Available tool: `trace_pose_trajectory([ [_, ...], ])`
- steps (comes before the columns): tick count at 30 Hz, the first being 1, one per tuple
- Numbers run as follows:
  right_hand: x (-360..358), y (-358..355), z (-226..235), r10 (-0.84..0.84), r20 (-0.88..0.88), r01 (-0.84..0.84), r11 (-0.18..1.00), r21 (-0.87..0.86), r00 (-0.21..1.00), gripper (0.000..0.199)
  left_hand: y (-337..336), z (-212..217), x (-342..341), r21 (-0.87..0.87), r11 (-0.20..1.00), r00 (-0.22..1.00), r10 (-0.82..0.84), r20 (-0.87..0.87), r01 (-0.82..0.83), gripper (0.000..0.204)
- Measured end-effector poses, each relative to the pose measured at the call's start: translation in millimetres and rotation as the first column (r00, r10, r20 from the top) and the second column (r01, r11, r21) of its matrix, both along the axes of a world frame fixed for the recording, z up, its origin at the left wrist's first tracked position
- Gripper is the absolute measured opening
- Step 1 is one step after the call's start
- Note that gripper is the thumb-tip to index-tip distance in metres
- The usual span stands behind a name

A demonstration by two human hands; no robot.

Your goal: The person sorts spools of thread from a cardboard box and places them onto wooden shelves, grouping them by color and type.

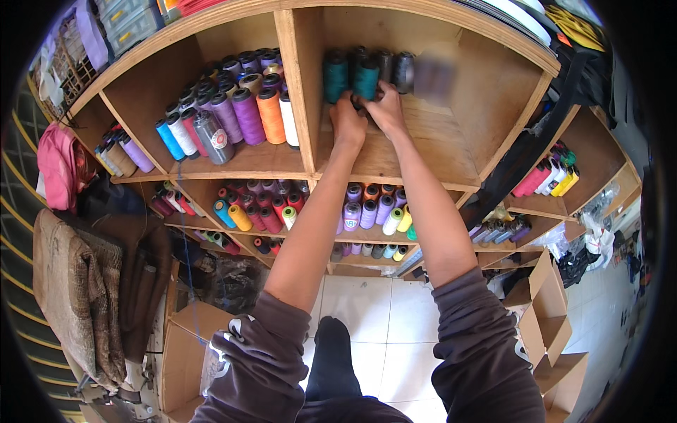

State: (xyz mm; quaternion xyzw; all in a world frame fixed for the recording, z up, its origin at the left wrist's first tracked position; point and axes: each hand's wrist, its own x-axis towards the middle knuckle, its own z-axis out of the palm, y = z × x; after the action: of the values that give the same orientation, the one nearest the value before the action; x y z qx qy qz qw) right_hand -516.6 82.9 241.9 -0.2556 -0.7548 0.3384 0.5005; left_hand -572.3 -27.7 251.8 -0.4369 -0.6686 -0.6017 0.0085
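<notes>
Both arms reach into the upper middle compartment of a wooden shelf. My right hand (385,113) is closed around the lower end of a dark teal thread spool (366,81). Beside it, my left hand (348,121) is closed too, its fingers meeting the right ones at the spool's dark base. Its fingertips are partly hidden. Another teal thread spool (335,79) stands just behind the left hand. Further back are a black spool (385,65) and a dark grey spool (404,72), upright in a row. A patch to their right is blurred.
A wooden divider (295,92) separates this compartment from one packed with spools, including an orange spool (269,115). Lower shelves hold more spools, among them a yellow spool (239,218). Cardboard boxes (185,363) stand on the floor at both sides. Folded brown cloth (74,289) hangs at left.
</notes>
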Motion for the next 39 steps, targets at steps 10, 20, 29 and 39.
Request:
trace_pose_trajectory([
  [10,-11,5,-4,0.012,-0.12,-0.005,0.998,0.059,0.993,0.055,3,-5,-4,0.039,0.989,0.986,-0.146,0.086,0.143,0.042],
  [20,-18,0,7,-0.193,0.157,0.182,0.98,0.079,0.969,0.053,-4,-3,-6,0.082,0.996,0.984,-0.06,0.166,0.047,0.029],
  [29,-16,-8,0,-0.22,0.075,0.201,0.958,0.207,0.973,0.068,-7,2,-2,0.041,0.991,0.986,0.118,0.117,-0.124,0.032],
  [39,15,-52,22,-0.293,-0.058,0.296,0.954,0.054,0.954,0.05,1,-2,-2,0.055,0.998,0.996,0.001,-0.087,0.004,0.038],
])
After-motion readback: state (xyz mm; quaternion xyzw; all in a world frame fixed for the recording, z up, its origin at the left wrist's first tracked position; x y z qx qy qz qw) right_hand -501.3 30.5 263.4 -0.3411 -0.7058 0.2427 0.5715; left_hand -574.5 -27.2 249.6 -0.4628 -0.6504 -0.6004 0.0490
